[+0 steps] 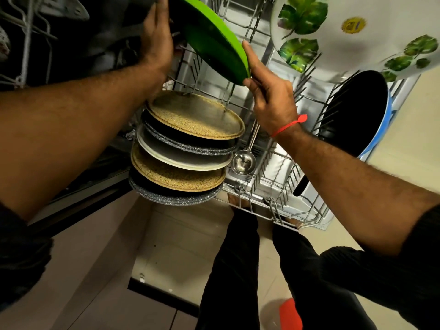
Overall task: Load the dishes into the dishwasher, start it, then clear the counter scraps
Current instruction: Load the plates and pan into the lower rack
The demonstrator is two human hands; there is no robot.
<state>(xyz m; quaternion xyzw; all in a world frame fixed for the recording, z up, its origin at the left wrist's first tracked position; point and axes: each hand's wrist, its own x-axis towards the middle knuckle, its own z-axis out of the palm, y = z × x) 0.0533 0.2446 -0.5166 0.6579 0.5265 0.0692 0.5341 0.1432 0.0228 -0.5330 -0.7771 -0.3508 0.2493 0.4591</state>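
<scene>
I saw the dishwasher rack (pixel 281 206) pulled out over beige floor tiles (pixel 171 236). Above the rack's stacked plates (pixel 188 148), my right hand (pixel 269 98) pinched the green plate (pixel 209 36) at its rim; my left hand (pixel 157 39) lay flat against it, fingers straight.

You are in a home kitchen. A dishwasher rack (pixel 269 167) is pulled out before you, its wire tines holding a row of plates (pixel 190 148), a steel ladle (pixel 243 160) and a black pan (pixel 357 115) at right. Beige floor tiles (pixel 166 246) lie beneath, with cabinet fronts (pixel 83 270) at left.
</scene>
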